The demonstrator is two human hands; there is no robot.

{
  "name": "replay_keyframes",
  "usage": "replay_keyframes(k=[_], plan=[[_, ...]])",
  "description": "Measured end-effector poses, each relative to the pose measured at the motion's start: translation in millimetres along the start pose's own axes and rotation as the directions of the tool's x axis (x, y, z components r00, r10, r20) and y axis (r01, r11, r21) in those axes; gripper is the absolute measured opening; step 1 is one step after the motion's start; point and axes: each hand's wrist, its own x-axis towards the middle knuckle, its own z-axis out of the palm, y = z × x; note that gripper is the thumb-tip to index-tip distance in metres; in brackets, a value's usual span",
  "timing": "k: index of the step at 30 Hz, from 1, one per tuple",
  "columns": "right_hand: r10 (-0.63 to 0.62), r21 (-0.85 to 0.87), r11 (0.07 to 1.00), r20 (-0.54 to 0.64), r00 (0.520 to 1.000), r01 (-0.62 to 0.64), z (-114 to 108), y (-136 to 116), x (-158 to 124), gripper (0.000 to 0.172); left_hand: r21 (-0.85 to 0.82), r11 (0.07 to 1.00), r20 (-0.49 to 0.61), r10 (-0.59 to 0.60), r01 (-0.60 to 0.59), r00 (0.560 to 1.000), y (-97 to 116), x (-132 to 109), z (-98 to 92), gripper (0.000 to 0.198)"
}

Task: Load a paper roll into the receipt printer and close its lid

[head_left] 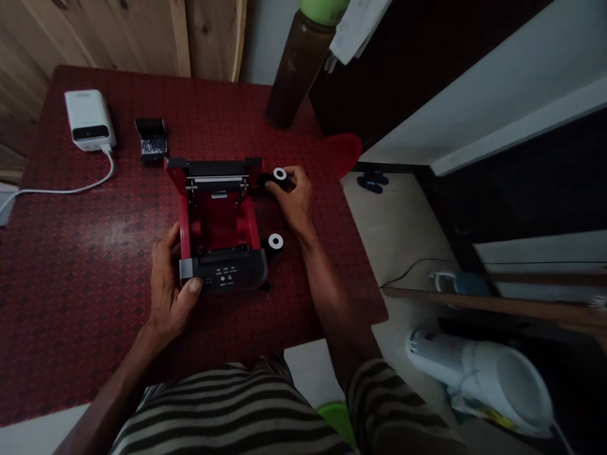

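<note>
White power bank (89,115), tall bottle (303,63) stand beyond open printer (225,273).

Striped shirt (227,414), knit-looking, alternating near-black and pale grey-beige bands curving across the torso, fabric bunched at front. Right sleeve (384,404) same stripes, darker in shadow, loose, ends around elbow. Left forearm (121,373), right forearm (329,287) bare; left hand (165,291), right hand (298,199) bare, left thumbnail visible.

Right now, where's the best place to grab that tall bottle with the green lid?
Probably wrap your hand around the brown bottle at mid-body, below the green lid, coming from the near side. It stands tall and slim, and white paper hangs beside its top.
</note>
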Motion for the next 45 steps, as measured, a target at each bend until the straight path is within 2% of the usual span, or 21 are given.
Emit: replay_keyframes(k=[5, 9, 11, 12, 14, 15, 17, 19, 22, 24, 27, 29, 31, 32, 33, 35, 37, 39, 42, 45], plan=[[0.021, 0.014, 1.0, 0.092, 0.996, -0.022, -1, 3, -4, 0.038, 0.024, 0.997, -0.007, 0.074, -0.074, 0.997, -2, 1, 1.0, 0.083], [0.065, 0.082, 0.994, 0.109, 0.992, -0.074, -25, 4, -16, 0.061, 0.028, 0.996, -0.012, 0.081, -0.081, 0.997, -4, 0, 1.1, 0.082], [0.109, 0.106, 0.988, 0.074, 0.991, -0.116, -47, 2, -37, 0.061, 0.02, 0.998, -0.011, 0.056, -0.056, 0.998, -3, -1, 0.7, 0.081], [0.125, 0.117, 0.984, 0.071, 0.99, -0.133, -60, 0, -51, 0.053, 0.014, 0.999, -0.01, 0.041, -0.04, 0.999, -2, -1, 0.5, 0.08], [0.168, 0.126, 0.974, 0.171, 0.971, -0.19, -81, -6, -82, 0.033, 0.009, 1.0, -0.01, 0.021, -0.021, 1.0, -1, -1, 0.5, 0.08], [0.179, 0.12, 0.971, 0.209, 0.961, -0.207, -88, -10, -97, 0.031, 0.01, 1.0, -0.012, 0.024, -0.024, 1.0, -1, -2, 0.7, 0.08], [0.168, 0.121, 0.971, 0.266, 0.949, -0.206, -91, -19, -122, 0.04, 0.015, 0.999, -0.016, 0.045, -0.045, 0.999, -1, -1, 1.2, 0.081], [0.128, 0.129, 0.977, 0.277, 0.952, -0.169, -81, -26, -136, 0.048, 0.013, 0.998, -0.014, 0.06, -0.06, 0.998, -3, -1, 1.6, 0.082], [0.075, 0.14, 0.984, 0.257, 0.964, -0.114, -61, -30, -138, 0.036, 0.03, 0.997, -0.007, 0.068, -0.068, 0.998, -5, -2, 2.0, 0.083], [0.06, 0.142, 0.985, 0.252, 0.966, -0.098, -58, -33, -134, 0.028, 0.053, 0.995, -0.011, 0.088, -0.088, 0.996, -7, -3, 2.2, 0.082], [0.034, 0.143, 0.987, 0.233, 0.972, -0.068, -78, -51, -125, 0.028, 0.063, 0.993, -0.005, 0.099, -0.099, 0.995, -9, -5, 2.9, 0.082], [-0.058, 0.127, 0.992, 0.249, 0.967, 0.026, -100, -77, -116, 0.03, 0.055, 0.994, 0.002, 0.094, -0.094, 0.996, -9, -6, 3.0, 0.081], [-0.233, 0.087, 0.972, 0.328, 0.915, 0.216, -116, -110, -106, 0.035, 0.047, 0.995, 0.006, 0.09, -0.09, 0.996, -8, -6, 2.3, 0.081], [-0.309, 0.059, 0.949, 0.381, 0.871, 0.311, -119, -128, -101, 0.038, 0.042, 0.995, 0.012, 0.086, -0.087, 0.996, -8, -6, 1.7, 0.082], [-0.368, 0.029, 0.918, 0.432, 0.823, 0.395, -117, -143, -96, 0.04, 0.037, 0.996, 0.021, 0.077, -0.078, 0.997, -7, -6, 1.0, 0.083], [-0.399, -0.063, 0.854, 0.559, 0.727, 0.517, -102, -168, -89, 0.037, 0.026, 0.998, 0.044, 0.054, -0.056, 0.998, -6, -6, -0.3, 0.084], [-0.349, -0.177, 0.781, 0.672, 0.653, 0.599, -77, -182, -84, 0.029, 0.017, 0.999, 0.054, 0.044, -0.045, 0.998, -6, -5, -0.8, 0.085], [-0.262, -0.278, 0.709, 0.749, 0.608, 0.648, -53, -189, -82, 0.032, 0.016, 0.998, 0.054, 0.057, -0.058, 0.997, -6, -6, -0.4, 0.085], [-0.132, -0.377, 0.654, 0.797, 0.59, 0.656, -30, -194, -78, 0.039, 0.015, 0.996, 0.055, 0.084, -0.085, 0.995, -6, -6, 1.0, 0.084], [-0.031, -0.412, 0.649, 0.826, 0.563, 0.639, -23, -196, -71, 0.04, 0.005, 0.997, 0.056, 0.077, -0.077, 0.996, -4, -6, 1.3, 0.084]])
